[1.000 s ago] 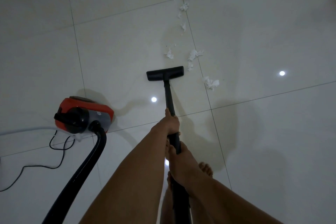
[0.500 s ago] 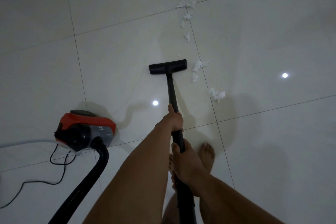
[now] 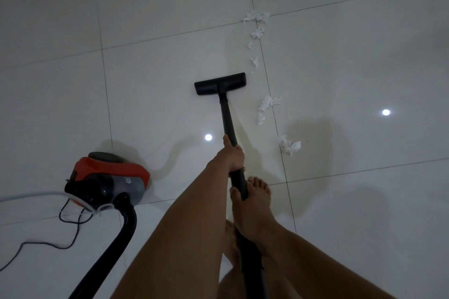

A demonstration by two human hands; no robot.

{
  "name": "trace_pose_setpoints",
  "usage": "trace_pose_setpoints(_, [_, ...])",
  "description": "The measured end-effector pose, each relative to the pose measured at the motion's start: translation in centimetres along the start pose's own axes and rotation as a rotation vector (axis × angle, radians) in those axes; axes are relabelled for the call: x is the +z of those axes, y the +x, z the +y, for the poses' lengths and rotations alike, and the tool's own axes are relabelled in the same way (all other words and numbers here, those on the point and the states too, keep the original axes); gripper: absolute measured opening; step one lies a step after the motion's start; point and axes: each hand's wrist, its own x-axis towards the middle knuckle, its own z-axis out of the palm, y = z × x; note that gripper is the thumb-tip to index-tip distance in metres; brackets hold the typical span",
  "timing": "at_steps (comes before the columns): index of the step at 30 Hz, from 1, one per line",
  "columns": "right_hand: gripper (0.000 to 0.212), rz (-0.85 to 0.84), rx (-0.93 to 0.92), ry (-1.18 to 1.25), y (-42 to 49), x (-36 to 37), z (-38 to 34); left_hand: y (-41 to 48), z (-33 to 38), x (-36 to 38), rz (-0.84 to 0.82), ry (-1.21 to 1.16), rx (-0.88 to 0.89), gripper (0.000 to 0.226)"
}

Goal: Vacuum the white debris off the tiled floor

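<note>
Both hands are clenched around the black wand (image 3: 228, 119): the left hand (image 3: 232, 156) higher up the tube, the right hand (image 3: 250, 211) lower, nearer the body. The nozzle (image 3: 220, 84) lies flat on the tiled floor (image 3: 145, 80), just left of a trail of white debris (image 3: 267, 103) along a grout line. The red canister (image 3: 107, 181) sits to the left, its hose (image 3: 114, 245) curving back.

A: Glossy tiled floor (image 3: 340, 75), smooth, mirroring two ceiling lights; thin dark grout lines.
B: White debris (image 3: 267, 104): crumpled, torn, paper-like, matt.
A: Floor head (image 3: 220, 83) and wand (image 3: 228, 119): black plastic, dull sheen.
B: Vacuum body (image 3: 107, 182): shiny red plastic shell, grey panel, black glossy front.
A: Hose (image 3: 114, 245): black, smooth-looking, faint shine. Cord (image 3: 48, 245): thin, black, matt.
</note>
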Motion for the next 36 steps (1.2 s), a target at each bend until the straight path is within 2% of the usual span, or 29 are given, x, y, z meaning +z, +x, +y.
trace_pose_setpoints(2, [0.035,-0.023,0.074,-0.05,1.8,0.4,0.7,0.3,1.2,-0.6,0.006,-0.015,-0.007,0.071])
trace_pose_setpoints(4, [0.017,0.082,0.038,-0.09,3.7,0.4,1.1,0.8,2.3,-1.2,0.017,-0.025,-0.012,0.071])
trace_pose_setpoints(5, [0.014,0.116,0.03,-0.102,4.9,0.2,1.1,1.1,2.9,-1.5,0.026,-0.025,-0.012,0.071])
trace_pose_setpoints(6, [0.013,0.084,0.038,-0.09,5.4,-0.3,0.5,1.4,3.4,-1.8,0.034,-0.021,-0.01,0.071])
trace_pose_setpoints(8, [0.028,0.037,0.077,-0.036,5.7,-0.4,-0.9,2.1,4.4,-2.5,0.041,-0.026,-0.013,0.072])
trace_pose_setpoints(11, [0.061,0.062,0.076,-0.146,8.4,1.1,-0.1,3.1,5.6,-3.4,0.049,-0.047,-0.022,0.072])
trace_pose_setpoints(12, [0.065,0.047,0.089,-0.125,8.8,1.0,-0.4,3.3,6.0,-3.7,0.052,-0.05,-0.023,0.072])
trace_pose_setpoints(16, [0.031,-0.078,0.148,0.039,8.8,-0.8,-3.7,4.3,7.6,-4.8,0.073,-0.046,-0.019,0.072])
trace_pose_setpoints(30, [0.033,-0.119,0.156,0.08,12.0,-1.5,-8.1,6.6,11.4,-7.9,0.108,-0.037,-0.013,0.069])
trace_pose_setpoints(36, [0.031,-0.128,0.219,0.157,12.3,-2.1,-9.0,7.1,11.9,-8.2,0.126,-0.063,-0.01,0.068])
